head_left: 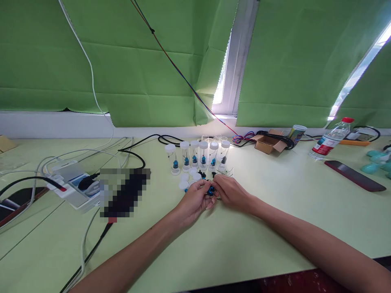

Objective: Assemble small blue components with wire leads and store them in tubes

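Both hands [214, 194] together, fingertips pinched

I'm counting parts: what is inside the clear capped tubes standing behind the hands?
Each capped tube shows a small blue piece near its bottom; the rightmost tube's looks darker. Finer detail is too small to tell.

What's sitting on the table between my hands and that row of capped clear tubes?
Head view: loose white caps and small black parts lie between the hands and the tubes.
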{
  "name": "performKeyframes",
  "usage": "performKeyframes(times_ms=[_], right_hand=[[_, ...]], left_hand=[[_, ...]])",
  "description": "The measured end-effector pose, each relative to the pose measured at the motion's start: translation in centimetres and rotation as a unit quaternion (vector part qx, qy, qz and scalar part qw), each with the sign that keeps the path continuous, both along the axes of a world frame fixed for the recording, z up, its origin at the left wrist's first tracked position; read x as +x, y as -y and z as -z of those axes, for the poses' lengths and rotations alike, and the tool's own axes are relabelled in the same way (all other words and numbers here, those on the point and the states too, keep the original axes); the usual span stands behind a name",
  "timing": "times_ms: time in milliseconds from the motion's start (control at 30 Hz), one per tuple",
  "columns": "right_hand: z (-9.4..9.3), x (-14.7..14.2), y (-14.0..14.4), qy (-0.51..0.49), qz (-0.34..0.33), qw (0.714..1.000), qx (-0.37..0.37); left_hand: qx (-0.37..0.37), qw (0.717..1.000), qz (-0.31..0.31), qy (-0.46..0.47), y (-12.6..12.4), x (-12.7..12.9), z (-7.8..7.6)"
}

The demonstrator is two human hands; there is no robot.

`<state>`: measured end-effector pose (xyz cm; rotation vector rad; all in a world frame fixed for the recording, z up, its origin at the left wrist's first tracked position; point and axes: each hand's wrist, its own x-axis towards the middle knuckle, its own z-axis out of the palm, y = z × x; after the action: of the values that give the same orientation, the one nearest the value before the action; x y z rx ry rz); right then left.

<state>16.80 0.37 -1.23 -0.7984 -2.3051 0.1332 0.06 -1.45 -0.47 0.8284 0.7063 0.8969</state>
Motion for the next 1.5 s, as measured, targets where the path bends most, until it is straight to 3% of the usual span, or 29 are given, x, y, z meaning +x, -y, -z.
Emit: performKeyframes(times_ms=[633, 1067, 1500], right_hand=[[0.3, 0.2, -0.2, -0.054, 0.006, 0.998, 0.025], [0.4, 0.3, -0.4, -0.102, 0.075, 0.990, 0.062], [0.3, 0.5, -0.9, -0.058, 0.090, 0.992, 0.062]], left_hand=[[-0.004, 1.000, -0.011, -0.015, 0.2, -0.2, -1.1], [0.053, 0.998, 0.011, -0.030, 0.0, -0.5, -1.4], [0.079, 0.993, -0.061, -0.055, -0.6, -1.0, -2.4]])
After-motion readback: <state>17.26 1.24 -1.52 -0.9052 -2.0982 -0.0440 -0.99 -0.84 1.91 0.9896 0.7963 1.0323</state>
